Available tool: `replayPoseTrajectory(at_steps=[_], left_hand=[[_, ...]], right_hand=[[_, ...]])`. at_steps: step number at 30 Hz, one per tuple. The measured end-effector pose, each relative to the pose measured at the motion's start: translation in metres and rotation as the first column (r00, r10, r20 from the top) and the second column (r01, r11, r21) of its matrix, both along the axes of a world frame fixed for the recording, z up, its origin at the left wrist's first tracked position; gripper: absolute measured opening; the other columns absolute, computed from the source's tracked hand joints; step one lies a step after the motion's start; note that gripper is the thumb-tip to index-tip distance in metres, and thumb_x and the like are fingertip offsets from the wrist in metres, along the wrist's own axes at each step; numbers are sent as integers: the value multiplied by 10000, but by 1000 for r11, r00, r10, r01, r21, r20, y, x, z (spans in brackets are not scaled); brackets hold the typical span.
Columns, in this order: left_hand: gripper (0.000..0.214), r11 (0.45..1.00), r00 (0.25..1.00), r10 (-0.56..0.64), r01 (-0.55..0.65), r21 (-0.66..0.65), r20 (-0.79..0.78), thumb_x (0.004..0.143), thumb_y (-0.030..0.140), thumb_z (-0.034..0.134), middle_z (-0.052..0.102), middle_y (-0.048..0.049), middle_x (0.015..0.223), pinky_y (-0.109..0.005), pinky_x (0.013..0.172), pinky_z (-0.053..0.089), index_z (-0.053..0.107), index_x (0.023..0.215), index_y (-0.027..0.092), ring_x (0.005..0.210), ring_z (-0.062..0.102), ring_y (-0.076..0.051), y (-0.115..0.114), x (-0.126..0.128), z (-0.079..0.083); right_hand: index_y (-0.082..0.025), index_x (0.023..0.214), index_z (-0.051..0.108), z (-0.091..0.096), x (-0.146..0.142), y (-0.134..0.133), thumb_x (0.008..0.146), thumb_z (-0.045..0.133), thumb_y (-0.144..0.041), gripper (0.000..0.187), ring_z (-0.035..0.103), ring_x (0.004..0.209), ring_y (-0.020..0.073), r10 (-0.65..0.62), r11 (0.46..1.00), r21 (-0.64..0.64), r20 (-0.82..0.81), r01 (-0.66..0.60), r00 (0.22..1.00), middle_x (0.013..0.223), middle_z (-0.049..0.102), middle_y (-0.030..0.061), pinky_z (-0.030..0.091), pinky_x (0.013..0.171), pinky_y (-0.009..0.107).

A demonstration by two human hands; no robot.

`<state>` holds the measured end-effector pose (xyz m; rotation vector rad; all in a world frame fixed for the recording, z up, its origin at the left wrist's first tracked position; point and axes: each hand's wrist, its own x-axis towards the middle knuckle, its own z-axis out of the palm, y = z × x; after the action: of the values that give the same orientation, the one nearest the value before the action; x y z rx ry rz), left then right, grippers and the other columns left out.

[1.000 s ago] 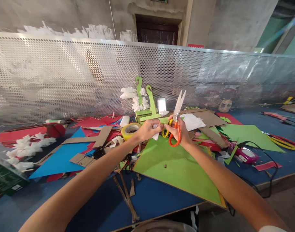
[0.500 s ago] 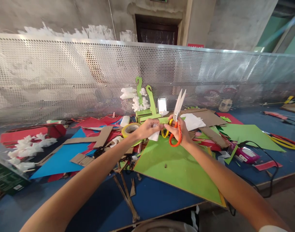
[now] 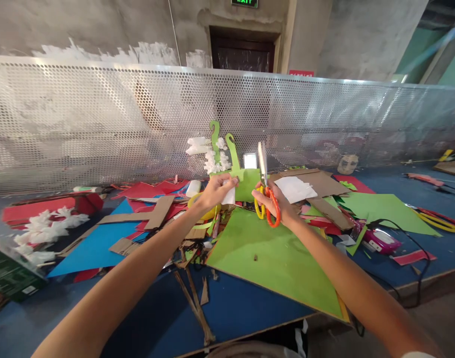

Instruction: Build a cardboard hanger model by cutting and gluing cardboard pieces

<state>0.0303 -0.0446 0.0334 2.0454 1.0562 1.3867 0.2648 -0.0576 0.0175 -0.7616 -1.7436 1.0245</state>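
Observation:
My right hand (image 3: 277, 205) grips a pair of scissors (image 3: 266, 191) by its orange and yellow handles, blades closed and pointing up. My left hand (image 3: 217, 191) pinches a green paper piece (image 3: 247, 184) together with a scrap of white paper (image 3: 229, 197), lifted above the table beside the blades. Below both hands lies a large green card sheet (image 3: 275, 258). Behind them stands a green cardboard model (image 3: 227, 154) with white tufts.
The blue table (image 3: 234, 303) is littered with red, blue and green card, brown cardboard strips (image 3: 158, 211), white tufts (image 3: 41, 231) at left, a purple tool with a black cord (image 3: 380, 238) and more scissors (image 3: 436, 219) at right. A perforated metal screen (image 3: 100, 119) runs behind.
The scissor blades have shut and swung upright. My left hand has lifted a green paper piece with the white scrap up beside them. The view tilted slightly down.

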Motion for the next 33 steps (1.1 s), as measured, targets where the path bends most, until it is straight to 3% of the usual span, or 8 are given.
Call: replayPoseTrajectory(at_steps=[4, 8, 15, 22, 33], left_hand=[[399, 989, 967, 146, -150, 4, 210, 861, 535, 650, 443, 40, 556, -235, 460, 219, 650, 731, 157, 490, 342, -92, 12, -14, 3], [378, 978, 913, 192, -207, 4, 360, 815, 516, 685, 434, 42, 535, -231, 450, 202, 642, 696, 160, 473, 323, -87, 15, -19, 6], [362, 989, 920, 125, -144, 22, 373, 829, 486, 709, 459, 33, 542, -234, 457, 207, 668, 693, 153, 488, 333, -88, 13, -12, 4], [367, 997, 945, 64, -75, 23, 320, 871, 479, 700, 432, 38, 531, -242, 454, 191, 677, 699, 156, 477, 314, -83, 13, -5, -4], [368, 998, 929, 55, -52, -18, 366, 871, 482, 708, 454, 33, 543, -236, 443, 191, 686, 709, 152, 481, 319, -83, 13, -2, -6]], right_hand=[[-214, 958, 542, 11, 10, -4, 888, 613, -743, 538, 515, 632, 148, 161, 987, -16, 284, -163, 945, 723, 522, -27, 440, 601, 283], [-205, 926, 560, 12, 10, -8, 906, 615, -730, 528, 513, 645, 153, 171, 977, 33, 468, -211, 867, 746, 552, -2, 404, 583, 272], [-207, 917, 557, -2, -1, -7, 939, 558, -729, 523, 511, 593, 145, 129, 989, 19, 376, -146, 917, 679, 543, -15, 386, 524, 246], [-200, 946, 609, 2, -3, -13, 926, 595, -703, 503, 546, 575, 151, 61, 998, 11, 333, -69, 941, 634, 547, -18, 405, 517, 232], [-203, 920, 614, 5, -4, -18, 919, 619, -671, 467, 548, 565, 147, 51, 998, 17, 327, -60, 944, 657, 570, -13, 421, 518, 236]])
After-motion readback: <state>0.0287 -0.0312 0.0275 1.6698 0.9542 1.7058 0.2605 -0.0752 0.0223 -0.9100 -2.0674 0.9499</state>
